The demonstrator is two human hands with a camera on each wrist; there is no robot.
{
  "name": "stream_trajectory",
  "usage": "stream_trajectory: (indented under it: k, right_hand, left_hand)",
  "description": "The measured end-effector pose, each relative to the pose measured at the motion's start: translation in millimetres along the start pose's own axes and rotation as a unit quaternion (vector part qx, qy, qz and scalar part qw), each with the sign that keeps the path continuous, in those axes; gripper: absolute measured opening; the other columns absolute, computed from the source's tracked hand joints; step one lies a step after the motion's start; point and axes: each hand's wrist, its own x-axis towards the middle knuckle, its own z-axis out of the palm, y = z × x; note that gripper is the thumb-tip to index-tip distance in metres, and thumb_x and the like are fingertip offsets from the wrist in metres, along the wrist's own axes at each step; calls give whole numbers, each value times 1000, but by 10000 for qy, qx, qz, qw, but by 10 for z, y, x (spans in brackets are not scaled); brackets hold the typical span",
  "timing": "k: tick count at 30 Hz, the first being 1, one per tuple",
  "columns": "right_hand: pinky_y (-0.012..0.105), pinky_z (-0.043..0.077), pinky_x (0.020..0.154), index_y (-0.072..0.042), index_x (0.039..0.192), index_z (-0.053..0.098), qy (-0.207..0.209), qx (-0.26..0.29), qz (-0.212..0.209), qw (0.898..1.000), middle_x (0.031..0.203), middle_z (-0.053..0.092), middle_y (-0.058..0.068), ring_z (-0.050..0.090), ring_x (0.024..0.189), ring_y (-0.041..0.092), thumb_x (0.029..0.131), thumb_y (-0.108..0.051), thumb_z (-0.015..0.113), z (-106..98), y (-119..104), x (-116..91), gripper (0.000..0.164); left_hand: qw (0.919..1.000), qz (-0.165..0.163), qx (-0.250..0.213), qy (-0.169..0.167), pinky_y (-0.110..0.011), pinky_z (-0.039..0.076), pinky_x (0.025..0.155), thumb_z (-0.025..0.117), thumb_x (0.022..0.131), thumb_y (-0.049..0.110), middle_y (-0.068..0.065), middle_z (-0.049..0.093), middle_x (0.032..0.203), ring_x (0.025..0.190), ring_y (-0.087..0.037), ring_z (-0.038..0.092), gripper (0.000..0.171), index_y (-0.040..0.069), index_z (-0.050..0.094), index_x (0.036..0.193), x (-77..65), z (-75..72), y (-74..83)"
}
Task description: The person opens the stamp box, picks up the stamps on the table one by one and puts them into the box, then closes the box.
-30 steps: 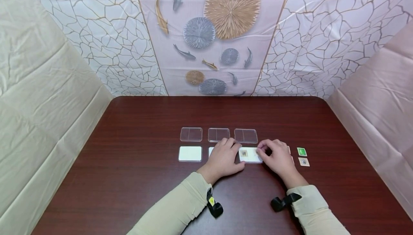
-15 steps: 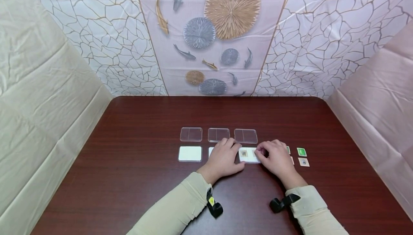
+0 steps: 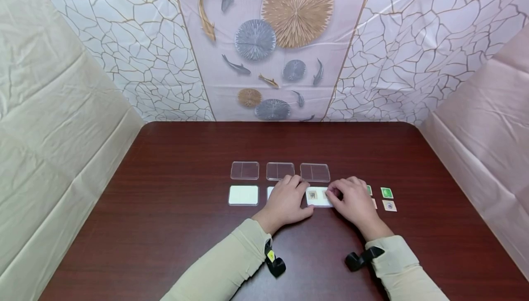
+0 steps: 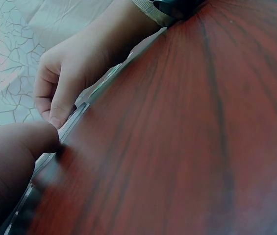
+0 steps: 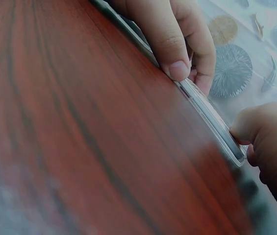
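Observation:
A flat plastic case (image 3: 320, 203) with a white inside lies on the table in front of the hands. On its left half rests a small beige stamp (image 3: 312, 195) with a dark picture. My left hand (image 3: 286, 202) holds the case by its left end, thumb at the near edge and fingers at the far edge. My right hand (image 3: 353, 202) has thumb and forefinger pinched together at a second beige stamp (image 3: 325, 195) over the case's right half, partly covered by the fingertips. In the left wrist view, the right thumb (image 4: 62, 105) sits close over the case rim.
Another white-filled case (image 3: 243, 196) lies to the left; one more is mostly under the left hand. Behind them are three clear lids (image 3: 244, 170) in a row. Right of the right hand lie a green stamp (image 3: 386, 193), a beige stamp (image 3: 389, 206) and others partly hidden.
My right hand has shifted slightly left over the case, bringing the second stamp a little leftward. A green stamp beside the hand shows more. My left hand stays in place.

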Motion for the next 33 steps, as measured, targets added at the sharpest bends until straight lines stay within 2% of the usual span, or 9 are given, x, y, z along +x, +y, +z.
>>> stream_trajectory:
  k: [16,23,28,33]
  right_hand:
    - [51,38,86,-17,83,69,42,47,-8,10000,69,54,-9,54,81,24,85,-19,75,-25,18,-4,7]
    - [53,37,89,-17,83,69,270,237,-46,9993,70,59,-8,55,81,25,85,-17,75,-50,24,-6,6]
    - [55,37,89,-15,84,70,465,229,15,9987,73,63,-3,55,82,27,85,-14,75,-92,64,-11,5]
    - [57,37,89,-13,86,70,586,125,175,9980,79,68,3,57,86,32,84,-13,74,-156,188,-26,4]
  left_hand:
    - [9999,82,88,55,-35,45,100,62,86,59,-1,60,126,112,-20,54,62,17,65,131,17,-3,16]
    - [9998,167,124,74,-35,45,100,62,86,60,-2,61,126,112,-21,55,65,16,64,133,11,-4,12]
    - [9990,322,81,300,-36,46,99,64,85,59,-3,62,123,111,-21,57,65,15,64,133,-28,-19,-28]
    - [9987,442,12,250,-38,46,99,65,86,57,-2,60,125,112,-21,55,67,14,61,136,-82,-37,-121]
